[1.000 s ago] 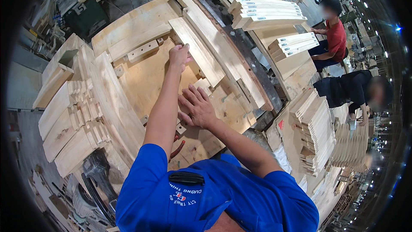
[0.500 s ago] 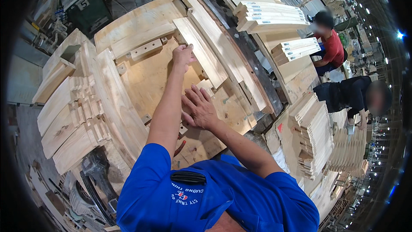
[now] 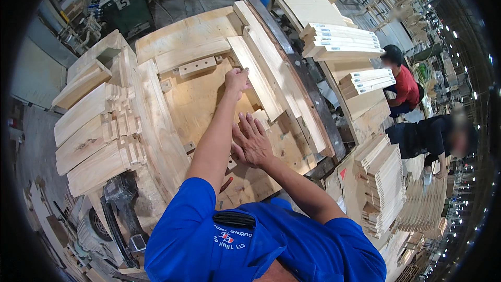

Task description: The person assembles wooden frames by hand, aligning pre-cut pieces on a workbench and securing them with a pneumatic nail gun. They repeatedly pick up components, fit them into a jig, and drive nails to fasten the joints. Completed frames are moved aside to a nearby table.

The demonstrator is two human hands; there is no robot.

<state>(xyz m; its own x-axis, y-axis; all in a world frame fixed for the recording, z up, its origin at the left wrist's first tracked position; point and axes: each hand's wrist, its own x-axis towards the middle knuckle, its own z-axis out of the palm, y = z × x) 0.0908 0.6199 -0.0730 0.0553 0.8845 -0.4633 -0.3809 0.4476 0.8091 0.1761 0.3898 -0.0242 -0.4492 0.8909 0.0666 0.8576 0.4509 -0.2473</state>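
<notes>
Three sides of the plywood board (image 3: 201, 103) look lined, by a left slat (image 3: 159, 125), far slat (image 3: 194, 55) and right slat (image 3: 259, 82), its near edge seemingly not; my left hand (image 3: 236, 82) curls its fingers at the right slat, pinch unclear, my right hand's (image 3: 254, 146) fingers slightly spread.

- Strip (image 3: 258, 79): pale bare wood, smooth and matt
- Surface (image 3: 193, 99): tan wooden board, matt, marked
- Curved pieces (image 3: 81, 138): pale wood, smooth, grain visible
- Shirt (image 3: 313, 245): blue cloth, matt, creased

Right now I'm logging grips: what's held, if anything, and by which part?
Left hand: fingers at the left edge of a pale board, grip unclear. Right hand: nothing visibly held.
</notes>
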